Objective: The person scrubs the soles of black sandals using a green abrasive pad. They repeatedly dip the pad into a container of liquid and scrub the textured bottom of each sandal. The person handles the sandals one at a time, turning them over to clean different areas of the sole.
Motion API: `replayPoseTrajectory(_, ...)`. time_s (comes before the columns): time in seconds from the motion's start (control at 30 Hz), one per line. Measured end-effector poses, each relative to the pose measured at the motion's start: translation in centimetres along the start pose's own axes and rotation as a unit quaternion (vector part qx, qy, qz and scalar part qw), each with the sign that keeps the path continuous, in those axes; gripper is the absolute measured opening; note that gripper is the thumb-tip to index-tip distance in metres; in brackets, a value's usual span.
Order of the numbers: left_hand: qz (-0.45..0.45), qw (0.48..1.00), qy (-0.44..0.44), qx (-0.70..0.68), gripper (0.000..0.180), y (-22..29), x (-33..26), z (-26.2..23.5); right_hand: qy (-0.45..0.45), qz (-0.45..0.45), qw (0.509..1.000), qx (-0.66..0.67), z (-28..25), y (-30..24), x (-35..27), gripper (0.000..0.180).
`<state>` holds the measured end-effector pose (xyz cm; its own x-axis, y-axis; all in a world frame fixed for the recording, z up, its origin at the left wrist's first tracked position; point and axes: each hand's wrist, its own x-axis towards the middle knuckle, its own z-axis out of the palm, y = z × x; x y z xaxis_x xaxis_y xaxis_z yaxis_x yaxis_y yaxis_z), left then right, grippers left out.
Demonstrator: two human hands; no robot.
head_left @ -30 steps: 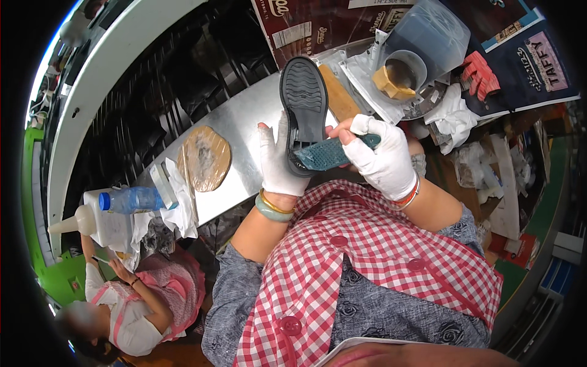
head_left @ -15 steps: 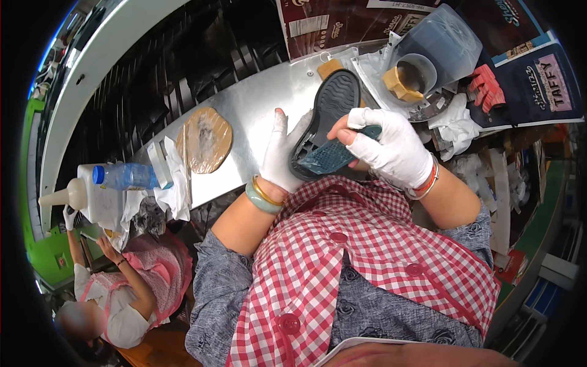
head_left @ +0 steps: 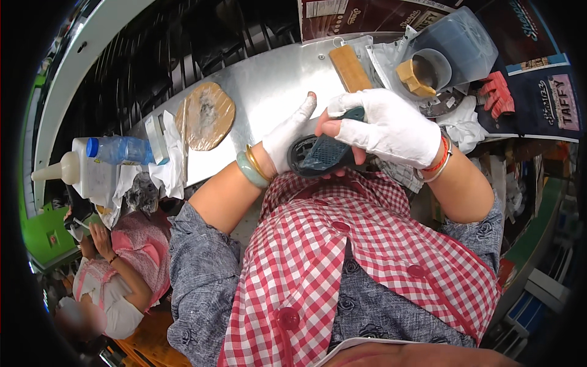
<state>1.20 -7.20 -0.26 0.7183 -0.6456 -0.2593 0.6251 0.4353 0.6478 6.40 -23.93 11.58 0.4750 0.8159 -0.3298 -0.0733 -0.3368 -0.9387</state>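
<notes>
The work area is a workshop station with a metal tabletop (head_left: 269, 73) running through the upper middle of the frame.

Head view: the black shoe sole (head_left: 298, 150) is at the centre of the frame, above the near edge of the tabletop and close to the wearer's red checked apron (head_left: 299, 257). The left hand (head_left: 284, 144), in a white fingerless glove, holds the sole from its left side; the thumb is raised clear and the remaining fingers are mostly hidden, so the full closure of this grip cannot be told. The right hand (head_left: 388, 125), gloved likewise, has its grip closed, thumb and fingers pinching a teal flat tool (head_left: 330, 153). The tool's dotted face lies tilted over the sole's recess; exact contact cannot be told.

Upper centre: a tan block (head_left: 350, 67). Upper right: a clear cup (head_left: 439, 68) beside a translucent container (head_left: 461, 43). Left of centre: a plastic-wrapped brown pad (head_left: 208, 113). Left: a blue-capped bottle (head_left: 125, 150).
</notes>
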Motion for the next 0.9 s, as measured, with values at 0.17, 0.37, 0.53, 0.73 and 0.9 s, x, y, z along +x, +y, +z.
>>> replayPoseTrajectory(0.17,-0.037,0.999,-0.026,-0.012,0.072,1.3,-0.2,-0.2,-0.008,0.011,0.999,-0.032,0.1,0.0,0.9,0.024)
replayPoseTrajectory(0.37,-0.054,0.997,0.042,-0.027,0.075,1.7,-0.4,-0.6,-0.009,0.013,1.0,-0.006,-0.3,0.9,1.2,0.022)
replayPoseTrajectory(0.53,-0.125,0.991,0.033,-0.019,0.094,1.6,-0.5,-1.7,0.022,0.013,0.999,-0.043,-1.4,2.0,-0.4,0.019)
replayPoseTrajectory(0.73,-0.131,0.991,0.003,-0.02,0.088,1.5,-1.1,-3.1,0.051,0.044,0.998,0.015,-2.8,4.7,-3.0,0.017)
replayPoseTrajectory(0.9,0.106,0.992,0.064,-0.026,0.051,4.3,-1.9,-2.9,0.282,-0.15,0.947,0.029,-6.0,4.3,-5.2,0.023)
